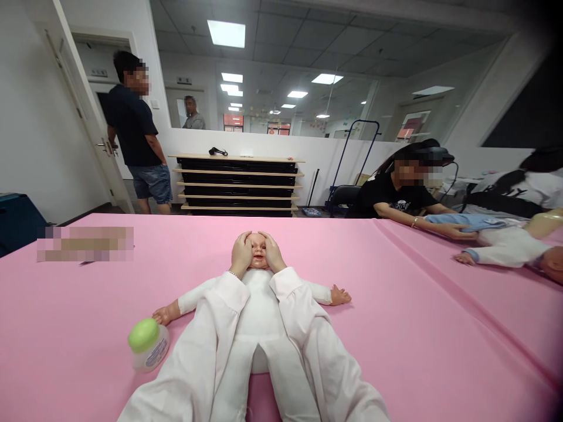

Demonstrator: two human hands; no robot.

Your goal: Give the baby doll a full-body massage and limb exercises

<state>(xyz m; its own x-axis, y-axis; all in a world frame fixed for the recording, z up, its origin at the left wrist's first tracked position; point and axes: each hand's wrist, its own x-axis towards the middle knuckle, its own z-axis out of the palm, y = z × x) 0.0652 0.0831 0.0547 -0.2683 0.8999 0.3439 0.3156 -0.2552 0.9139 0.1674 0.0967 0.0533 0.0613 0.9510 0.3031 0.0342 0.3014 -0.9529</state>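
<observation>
A baby doll in a white cloth body lies on its back on the pink table cover, arms spread out. My left hand curves round one side of its head, and my right hand is wrapped round the other side. Between my palms the doll's face shows; the fingertips meet its forehead and partly hide it. White sleeves cover my arms, which reach over the doll's body and legs. Beside the doll's arm on the left stands a jar with a green lid.
The pink table cover has a raised fold on the right. Another person at right handles a second doll. A blurred-out item lies at far left. Behind stand stacked boards and a person by the door.
</observation>
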